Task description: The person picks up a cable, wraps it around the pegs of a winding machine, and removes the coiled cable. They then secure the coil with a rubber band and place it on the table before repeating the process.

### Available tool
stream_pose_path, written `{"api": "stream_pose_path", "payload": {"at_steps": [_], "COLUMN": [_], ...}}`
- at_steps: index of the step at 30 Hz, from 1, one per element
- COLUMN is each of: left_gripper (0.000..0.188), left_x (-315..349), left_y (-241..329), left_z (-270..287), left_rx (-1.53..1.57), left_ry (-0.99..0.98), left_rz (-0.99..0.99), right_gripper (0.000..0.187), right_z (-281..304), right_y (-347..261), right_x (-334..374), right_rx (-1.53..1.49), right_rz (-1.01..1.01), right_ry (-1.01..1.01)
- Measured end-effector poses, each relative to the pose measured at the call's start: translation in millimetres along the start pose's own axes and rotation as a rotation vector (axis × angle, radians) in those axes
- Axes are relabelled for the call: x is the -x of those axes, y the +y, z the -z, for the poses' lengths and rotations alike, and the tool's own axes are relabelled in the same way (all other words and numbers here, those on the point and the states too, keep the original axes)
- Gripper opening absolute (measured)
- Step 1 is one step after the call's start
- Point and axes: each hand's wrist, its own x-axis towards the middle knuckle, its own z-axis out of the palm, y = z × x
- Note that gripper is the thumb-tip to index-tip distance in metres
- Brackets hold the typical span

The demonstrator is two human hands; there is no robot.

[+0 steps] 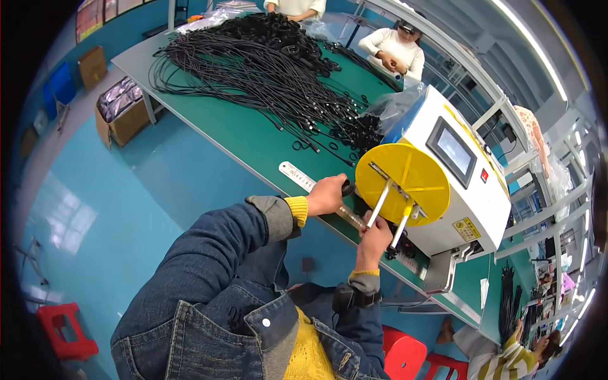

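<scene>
Denim sleeves (206, 250) angled forward; left hand (325, 195) clamped on black piece (348, 188); right hand (375, 243) upright beside white rod (380, 204), grip unclear.

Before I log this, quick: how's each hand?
Left hand: closed on a black item.
Right hand: curled by a white rod; whether it holds anything, can't tell.

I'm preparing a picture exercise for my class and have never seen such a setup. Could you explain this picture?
It's one picture from a fisheye camera on a person's head, looking down, so straight edges bend. No robot: just the wearer's bare hands. The left hand holds something black, too hidden to name; the right hand is beside a white rod on the yellow disc of a white machine with a screen. Heaped black cables and a metal ruler lie on the green table.
</scene>
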Motion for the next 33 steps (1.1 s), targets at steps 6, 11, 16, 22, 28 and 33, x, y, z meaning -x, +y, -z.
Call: {"api": "stream_pose_path", "payload": {"at_steps": [6, 11, 16, 22, 28, 33], "left_gripper": [0.029, 0.03, 0.03, 0.021, 0.011, 0.011], "left_x": [-2, 0, 3, 22, 73, 89], "left_y": [4, 11, -9, -9, 12, -7], "left_z": [-2, 2, 3, 16, 47, 48], "left_rx": [-0.15, -0.124, -0.015, 0.42, 1.041, 0.943], "left_ry": [-0.205, -0.201, -0.159, -0.149, -0.501, -0.412], "left_rz": [-0.21, -0.269, -0.397, -0.19, 0.188, 0.127], "right_gripper": [0.012, 0.012, 0.012, 0.014, 0.013, 0.014], "right_z": [19, 28, 17, 2, -16, -24], "right_y": [1, 5, 4, 0, -6, 1], "right_x": [30, 37, 44, 47, 55, 62], "right_rx": [0.021, 0.07, 0.134, 0.16, 0.02, 0.027], "right_rz": [0.037, 0.026, -0.023, -0.026, -0.149, -0.228], "right_ry": [0.021, -0.06, -0.119, -0.172, -0.305, -0.403]}}
